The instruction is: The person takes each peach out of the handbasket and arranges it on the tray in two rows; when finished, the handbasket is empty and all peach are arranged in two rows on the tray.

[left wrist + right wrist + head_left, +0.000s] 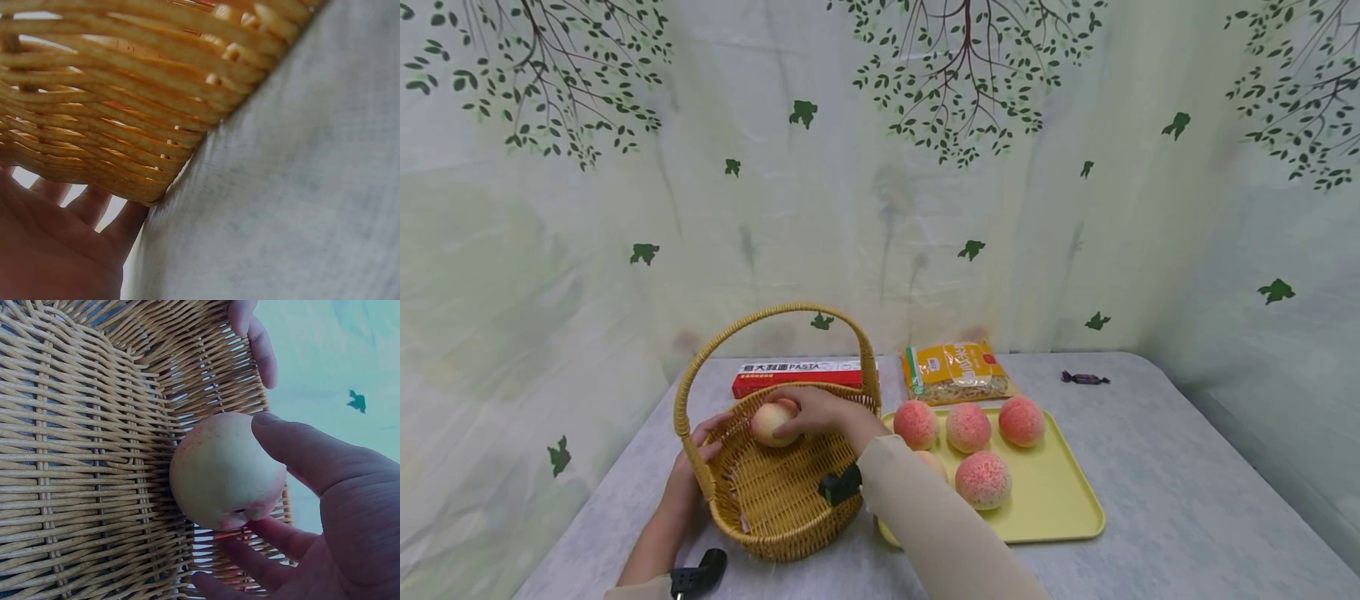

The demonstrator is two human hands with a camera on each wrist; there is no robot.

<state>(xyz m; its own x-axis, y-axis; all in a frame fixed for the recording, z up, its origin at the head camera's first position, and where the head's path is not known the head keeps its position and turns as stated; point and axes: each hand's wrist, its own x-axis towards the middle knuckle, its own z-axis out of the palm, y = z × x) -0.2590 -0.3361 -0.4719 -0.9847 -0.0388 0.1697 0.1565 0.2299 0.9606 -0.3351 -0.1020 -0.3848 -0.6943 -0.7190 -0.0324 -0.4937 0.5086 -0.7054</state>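
A pale peach with a pink blush (772, 423) is held in my right hand (820, 414), inside the wicker basket (775, 500) near its far left wall. The right wrist view shows the thumb on one side of this peach (222, 472) and the fingers on the other. My left hand (688, 467) grips the basket's left side, its fingertips hooked over the rim. Seen from the left wrist, that hand (62, 231) lies along the outside of the woven wall (112, 112). The basket's tall handle arches above both hands.
Right of the basket, a yellow tray (1060, 508) carries several pink peaches (983, 481), one partly hidden by my right sleeve. Behind stand a red pasta box (760, 383) and a yellow bag of grain (958, 372). A dark wrapped candy (1085, 378) lies at the back right.
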